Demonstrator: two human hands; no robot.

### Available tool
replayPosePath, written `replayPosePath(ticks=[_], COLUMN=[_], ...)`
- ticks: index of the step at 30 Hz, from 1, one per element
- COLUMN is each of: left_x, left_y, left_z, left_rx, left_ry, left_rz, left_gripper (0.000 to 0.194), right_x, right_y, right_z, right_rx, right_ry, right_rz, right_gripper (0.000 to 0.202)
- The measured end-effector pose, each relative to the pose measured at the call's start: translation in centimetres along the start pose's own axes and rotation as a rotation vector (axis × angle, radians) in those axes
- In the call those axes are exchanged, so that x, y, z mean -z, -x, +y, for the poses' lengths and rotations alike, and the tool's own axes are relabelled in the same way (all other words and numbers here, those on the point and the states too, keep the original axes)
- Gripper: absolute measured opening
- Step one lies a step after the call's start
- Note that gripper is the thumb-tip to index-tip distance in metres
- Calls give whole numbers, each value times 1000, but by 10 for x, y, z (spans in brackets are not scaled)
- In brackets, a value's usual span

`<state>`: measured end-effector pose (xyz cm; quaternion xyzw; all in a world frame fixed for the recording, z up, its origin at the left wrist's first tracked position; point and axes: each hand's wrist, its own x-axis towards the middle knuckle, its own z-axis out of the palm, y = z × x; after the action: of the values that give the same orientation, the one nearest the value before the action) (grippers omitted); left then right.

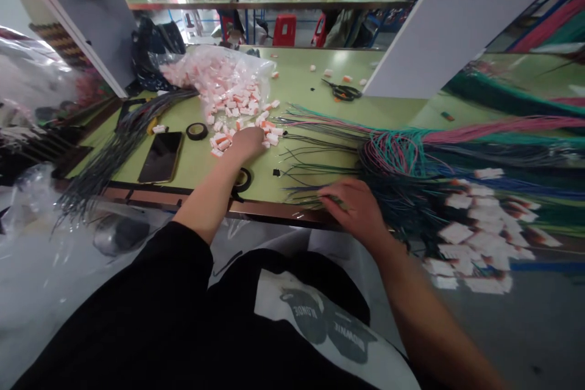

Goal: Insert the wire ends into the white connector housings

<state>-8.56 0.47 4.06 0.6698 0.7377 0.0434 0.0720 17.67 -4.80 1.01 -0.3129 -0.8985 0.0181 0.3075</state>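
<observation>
The left hand (247, 141) rests on the heap of small white-and-orange plugs (237, 106), fingers curled among them (grip hidden). At four o'clock from it, the right hand (354, 207) presses flat on loose wires (320, 158) at the table (311, 88) edge. A phone (161, 156) lies at nine o'clock.

My left hand (247, 141) rests on the connectors (237, 113) spilling from the bag (214, 76) behind it. My right hand (354, 207) lies on the wires (320, 158) at the table (301, 88) edge. The phone (161, 156) and tape roll (197, 131) lie left; the scissors (343, 92) sit farther back.
</observation>
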Motion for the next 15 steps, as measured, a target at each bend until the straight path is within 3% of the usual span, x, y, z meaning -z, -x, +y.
replayPosePath(ticks=[2,5,10,15], left_x=[6,16,10,-10], left_y=[4,16,33,35], left_z=[3,12,36,55], left_rx=[1,-90,-188,-136], left_ry=[100,444,1049,1457], left_rz=[35,25,-261,-635], left_gripper=[30,30,27,30], right_x=[-4,-9,-11,-7], right_y=[0,0,-6,-11], right_z=[-5,-9,-14,-19], right_rx=[-75,-199,-355,-434], right_ry=[-107,-224,-291,-314], right_rz=[27,96,249,333], right_gripper=[18,17,11,9])
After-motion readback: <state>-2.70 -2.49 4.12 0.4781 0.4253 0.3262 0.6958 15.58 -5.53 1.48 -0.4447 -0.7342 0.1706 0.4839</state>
